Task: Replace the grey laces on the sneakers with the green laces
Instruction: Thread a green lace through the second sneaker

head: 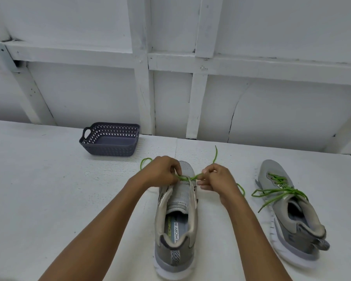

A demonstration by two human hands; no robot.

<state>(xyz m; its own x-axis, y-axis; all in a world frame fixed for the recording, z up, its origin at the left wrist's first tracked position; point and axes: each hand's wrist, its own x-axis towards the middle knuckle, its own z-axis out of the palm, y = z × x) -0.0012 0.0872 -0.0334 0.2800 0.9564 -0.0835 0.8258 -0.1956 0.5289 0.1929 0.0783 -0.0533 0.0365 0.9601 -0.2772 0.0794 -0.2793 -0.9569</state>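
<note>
Grey sneaker [175, 226] stands nearest us on the white bench [49, 189], heel toward us. Our left hand [162, 172] and right hand [217, 179] each pinch the green lace [187, 178] across its lowest eyelets. Right, the second sneaker [292, 211] is laced green; beyond, a basket [109, 152].

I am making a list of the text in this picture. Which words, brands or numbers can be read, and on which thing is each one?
"MEMORY FO", cut off by the collar: on the insole of the middle sneaker.
Green brand lettering beside it on the same insole: partly hidden, only "ECHE" shows.
Right sneaker: a small mark on its side, too blurred to read.
Basket: no text.
</note>
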